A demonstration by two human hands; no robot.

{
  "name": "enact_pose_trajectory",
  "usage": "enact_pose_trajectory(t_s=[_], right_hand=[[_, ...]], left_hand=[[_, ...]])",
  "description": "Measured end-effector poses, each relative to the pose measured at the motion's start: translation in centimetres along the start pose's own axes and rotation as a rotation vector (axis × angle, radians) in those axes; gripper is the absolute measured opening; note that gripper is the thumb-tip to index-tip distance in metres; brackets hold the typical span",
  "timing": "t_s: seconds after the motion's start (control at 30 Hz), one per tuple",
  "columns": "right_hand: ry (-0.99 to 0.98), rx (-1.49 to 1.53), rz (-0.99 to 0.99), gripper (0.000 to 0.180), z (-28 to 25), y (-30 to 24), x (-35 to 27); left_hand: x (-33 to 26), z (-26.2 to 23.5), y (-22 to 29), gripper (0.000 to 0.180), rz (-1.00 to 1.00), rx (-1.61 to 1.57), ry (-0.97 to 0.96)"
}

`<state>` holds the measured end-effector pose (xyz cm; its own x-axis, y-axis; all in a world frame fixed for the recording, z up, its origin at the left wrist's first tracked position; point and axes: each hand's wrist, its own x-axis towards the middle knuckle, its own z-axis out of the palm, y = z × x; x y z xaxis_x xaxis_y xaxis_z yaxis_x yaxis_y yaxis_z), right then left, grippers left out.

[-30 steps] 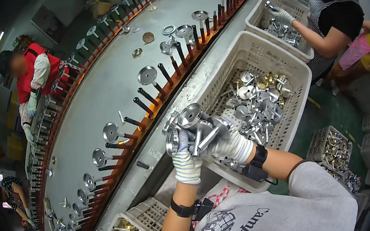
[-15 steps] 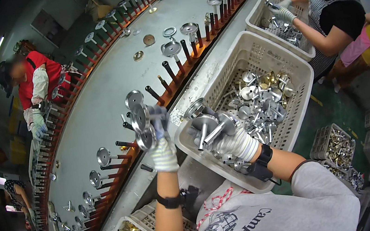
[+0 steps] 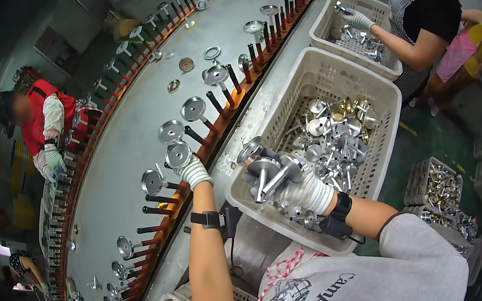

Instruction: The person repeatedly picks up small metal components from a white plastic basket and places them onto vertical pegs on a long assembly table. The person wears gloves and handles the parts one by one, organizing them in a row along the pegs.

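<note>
A curved grey table (image 3: 117,179) sweeps from the lower left of the frame to the top centre, its edges lined with upright pegs. A large pale crate (image 3: 386,137) with perforated walls slants across the centre right, holding loose silver and brass-coloured stemmed pieces (image 3: 337,138). The wearer's light grey shirt (image 3: 361,281) fills the lower right.

At the upper right, a co-worker in a black top (image 3: 430,13) has one gloved hand at a second pale crate (image 3: 371,6); at the upper left, a co-worker in a red vest (image 3: 30,123) bends to the table's far edge.

The right hand (image 3: 304,191), in a striped glove, is over the near end of the large crate, closed around a bunch of silver stemmed discs (image 3: 265,168) whose stems point various ways. The left hand (image 3: 195,172), gloved too, is at the near row of pegs, left of centre, touching a round silver disc (image 3: 179,154); its fingers are mostly hidden behind it, so I cannot tell how firmly they close.

Dark-tipped red pegs (image 3: 154,210) stand just below that hand. On the tabletop, near top centre, lies a brownish disc (image 3: 186,64).
</note>
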<state>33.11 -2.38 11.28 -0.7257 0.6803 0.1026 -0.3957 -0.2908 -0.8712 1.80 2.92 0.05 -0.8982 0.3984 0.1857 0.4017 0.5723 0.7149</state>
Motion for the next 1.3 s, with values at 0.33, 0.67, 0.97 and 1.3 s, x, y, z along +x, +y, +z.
enact_pose_trajectory(t_s=[0.33,0.67,0.97,1.3], right_hand=[[0.150,1.392,0.399,0.036,-1.1,0.8,0.4],[0.021,1.234,0.467,0.038,0.1,2.8,0.1],[-0.074,1.202,0.646,0.047,-0.1,2.3,0.0],[-0.174,0.941,0.573,0.058,0.7,1.2,-0.2]], left_hand=[[-9.4,-7.8,-1.2,0.031,-0.176,-0.968,-0.005],[-16.1,-13.2,3.4,0.040,-0.336,-1.185,-1.127],[-14.9,-15.3,4.9,0.081,-0.182,-1.180,-1.326],[-13.3,-14.8,6.1,0.050,-0.279,-1.376,-0.835]])
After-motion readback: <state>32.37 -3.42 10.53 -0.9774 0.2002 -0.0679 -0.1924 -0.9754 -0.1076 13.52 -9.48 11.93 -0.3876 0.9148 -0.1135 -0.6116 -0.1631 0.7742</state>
